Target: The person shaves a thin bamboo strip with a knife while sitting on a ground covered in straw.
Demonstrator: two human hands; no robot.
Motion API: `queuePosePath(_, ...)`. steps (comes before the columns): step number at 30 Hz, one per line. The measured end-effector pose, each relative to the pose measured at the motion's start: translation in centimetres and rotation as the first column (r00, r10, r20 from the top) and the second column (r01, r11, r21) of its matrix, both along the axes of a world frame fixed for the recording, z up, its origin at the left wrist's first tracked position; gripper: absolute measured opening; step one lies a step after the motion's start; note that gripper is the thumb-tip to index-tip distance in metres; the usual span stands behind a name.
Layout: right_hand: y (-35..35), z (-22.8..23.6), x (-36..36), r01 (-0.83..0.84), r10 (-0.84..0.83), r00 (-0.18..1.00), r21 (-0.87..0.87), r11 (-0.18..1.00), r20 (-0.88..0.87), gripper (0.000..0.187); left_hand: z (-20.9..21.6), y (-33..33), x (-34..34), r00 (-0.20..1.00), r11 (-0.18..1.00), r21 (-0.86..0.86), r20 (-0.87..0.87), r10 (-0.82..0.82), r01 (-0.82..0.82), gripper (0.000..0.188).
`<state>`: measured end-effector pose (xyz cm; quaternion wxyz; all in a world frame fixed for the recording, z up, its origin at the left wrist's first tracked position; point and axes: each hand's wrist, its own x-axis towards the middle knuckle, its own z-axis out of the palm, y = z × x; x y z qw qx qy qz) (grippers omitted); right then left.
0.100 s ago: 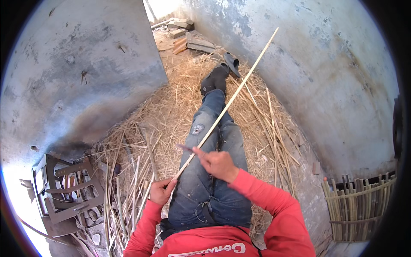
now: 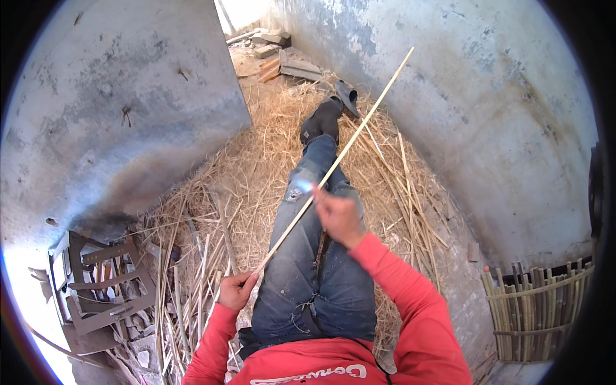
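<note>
A long, pale bamboo strip (image 2: 346,147) slants across my jeans-clad legs, from my lap up to the far right. My left hand (image 2: 236,290) is closed on its near end, thumb and fingers pinching it beside my thigh. My right hand (image 2: 340,218), smeared by motion, is closed around a small knife (image 2: 304,186) above my knees. The blade is a bright blur lying against or very near the strip; whether it touches cannot be made out. The knife's handle is hidden in my fist.
Straw-like shavings (image 2: 269,151) cover the floor around my legs. Bamboo strips lie at left (image 2: 186,301) and right (image 2: 410,192). A dark metal frame (image 2: 144,289) stands left, a slatted bamboo piece (image 2: 539,314) right. Walls (image 2: 475,128) flank both sides; bricks (image 2: 298,67) and sandals (image 2: 346,97) lie ahead.
My right hand has moved forward along the strip with the knife, away from my left hand. The strip's far tip has dipped slightly. My left hand has shifted a little toward me.
</note>
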<state>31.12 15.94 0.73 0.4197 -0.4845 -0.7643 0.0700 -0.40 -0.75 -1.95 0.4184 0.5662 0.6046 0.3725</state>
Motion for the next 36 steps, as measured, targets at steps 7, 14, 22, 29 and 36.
queuePosePath(7,9.4,3.1,9.5,0.441,-0.45,0.865,-0.092,0.893,-0.223,0.037,0.4,-4.4,-6.9,0.981,0.989,-0.146,-0.183,-0.058,0.031,0.024)
queuePosePath(14,-1.2,-1.1,-1.0,-0.016,0.012,0.999,-0.078,0.997,-0.049,0.042,-1.3,-5.1,-7.8,0.996,0.933,-0.353,-0.037,-0.086,0.067,0.024)
queuePosePath(22,4.0,2.3,4.2,0.297,-0.3,0.94,-0.045,0.954,-0.164,0.034,-0.4,-4.3,-9.3,0.975,0.976,-0.217,-0.207,-0.079,0.032,0.026)
queuePosePath(29,5.5,2.1,5.9,0.311,-0.333,0.939,-0.2,0.929,-0.085,0.039,-0.6,-4.6,-9.5,0.971,0.99,-0.14,-0.234,-0.058,0.026,0.024)
queuePosePath(36,-0.4,1.4,1.8,0.016,-0.015,1.0,0.026,1.0,-0.004,0.046,-1.8,-5.4,-11.3,0.981,0.988,-0.157,-0.187,-0.043,0.014,0.024)
